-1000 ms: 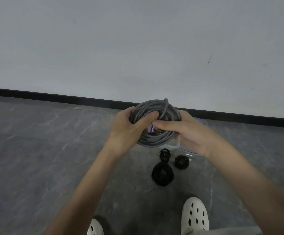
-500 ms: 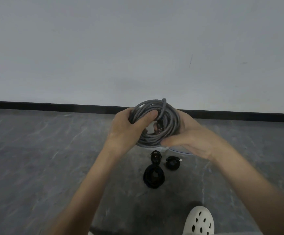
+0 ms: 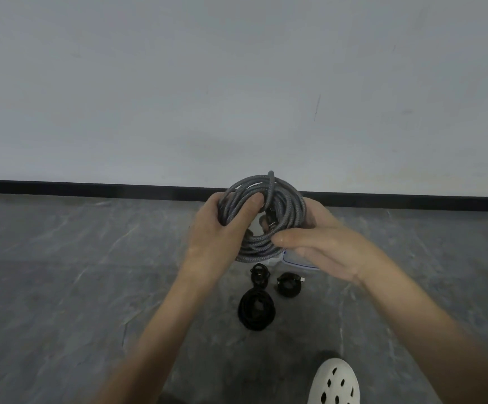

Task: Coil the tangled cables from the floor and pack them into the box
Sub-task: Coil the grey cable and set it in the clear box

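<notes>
The grey cable (image 3: 286, 199) is wound into a fat coil and held up off the floor (image 3: 62, 272). The left hand (image 3: 216, 231) grips one side, thumb across the front. The right hand (image 3: 324, 246) clasps the other, fingers behind, thumb on the lower turns. I'd say the coiling is nearly finished: tuck the end, then lower it into the clear box (image 3: 296, 260) just beneath. Three black coils (image 3: 256, 310) lie before the box, with open floor on either side.
</notes>
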Demonstrator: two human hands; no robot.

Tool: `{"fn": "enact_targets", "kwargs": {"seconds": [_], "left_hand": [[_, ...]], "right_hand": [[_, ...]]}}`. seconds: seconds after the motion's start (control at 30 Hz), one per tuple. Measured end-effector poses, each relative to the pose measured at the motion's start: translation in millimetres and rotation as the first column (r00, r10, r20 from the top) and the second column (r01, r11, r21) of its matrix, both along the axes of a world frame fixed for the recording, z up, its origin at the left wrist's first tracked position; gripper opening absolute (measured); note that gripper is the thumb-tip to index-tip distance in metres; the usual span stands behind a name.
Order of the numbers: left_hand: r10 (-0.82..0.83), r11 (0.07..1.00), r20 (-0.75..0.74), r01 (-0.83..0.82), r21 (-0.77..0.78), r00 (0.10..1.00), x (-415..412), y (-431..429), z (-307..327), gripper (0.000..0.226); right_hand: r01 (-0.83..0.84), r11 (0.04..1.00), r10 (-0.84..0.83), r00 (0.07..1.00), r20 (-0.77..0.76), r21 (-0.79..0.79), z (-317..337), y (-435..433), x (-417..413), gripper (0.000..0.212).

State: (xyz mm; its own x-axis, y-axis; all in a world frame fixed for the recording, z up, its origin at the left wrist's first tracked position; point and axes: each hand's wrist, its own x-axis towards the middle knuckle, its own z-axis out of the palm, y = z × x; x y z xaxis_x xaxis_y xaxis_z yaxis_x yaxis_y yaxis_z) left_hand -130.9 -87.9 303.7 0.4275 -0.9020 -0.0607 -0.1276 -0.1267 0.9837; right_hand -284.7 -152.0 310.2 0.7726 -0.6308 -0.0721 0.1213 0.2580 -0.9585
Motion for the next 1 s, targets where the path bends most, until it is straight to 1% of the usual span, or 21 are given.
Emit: {"fn": "enact_targets", "kwargs": {"seconds": [0.07, 0.13, 0.2, 0.27, 0.37, 0.43, 0.5, 0.6, 0.7, 0.83, 1.0], "left_hand": [[-0.014, 1.0, 0.013, 0.014, -0.019, 1.0, -1, 0, 0, 0.049], [-0.059, 0.994, -0.001, 0.058, -0.087, 0.998, -2, 1, -1, 0.047], [-0.149, 0.97, 0.017, 0.15, -0.19, 0.989, 0, 2, 0, 0.047], [-0.254, 0.934, 0.066, 0.262, -0.244, 0.965, 3, 3, 0, 0.049], [-0.32, 0.91, 0.132, 0.343, -0.232, 0.938, 9, 3, -5, 0.062], [-0.335, 0.906, 0.129, 0.357, -0.23, 0.933, 12, 3, -7, 0.073], [-0.33, 0.902, 0.157, 0.36, -0.239, 0.931, 13, 2, -8, 0.08], [-0.306, 0.898, 0.22, 0.358, -0.257, 0.926, 11, 2, -6, 0.075], [-0.298, 0.886, 0.247, 0.364, -0.288, 0.922, 10, 4, -3, 0.062], [-0.27, 0.881, 0.25, 0.343, -0.327, 0.93, 9, 6, 1, 0.051], [-0.258, 0.897, 0.197, 0.31, -0.315, 0.946, 10, 5, -1, 0.047]], "right_hand": [[0.02, 1.0, -0.02, 1.0, -0.005, -0.002, -1, -2, 0, 0.037], [0.025, 1.0, -0.025, 1.0, -0.014, -0.019, -1, -5, 1, 0.04], [0.014, 1.0, -0.014, 1.0, 0.002, -0.012, -1, -6, 0, 0.04], [-0.001, 1.0, 0.001, 1.0, 0.016, 0.021, -3, -9, -3, 0.041], [-0.064, 0.997, 0.062, 0.997, 0.042, 0.051, -4, -9, -5, 0.044], [-0.073, 0.993, 0.066, 0.995, 0.076, 0.096, -6, -8, -4, 0.051], [-0.084, 0.985, 0.067, 0.991, 0.118, 0.15, -7, -8, -3, 0.06], [-0.106, 0.976, 0.078, 0.986, 0.145, 0.192, -9, -10, -3, 0.072], [-0.108, 0.969, 0.078, 0.987, 0.138, 0.224, -9, -12, -5, 0.078], [-0.152, 0.961, 0.11, 0.976, 0.186, 0.229, -7, -12, -6, 0.068], [-0.15, 0.963, 0.109, 0.977, 0.184, 0.225, -7, -13, -5, 0.067]]}}
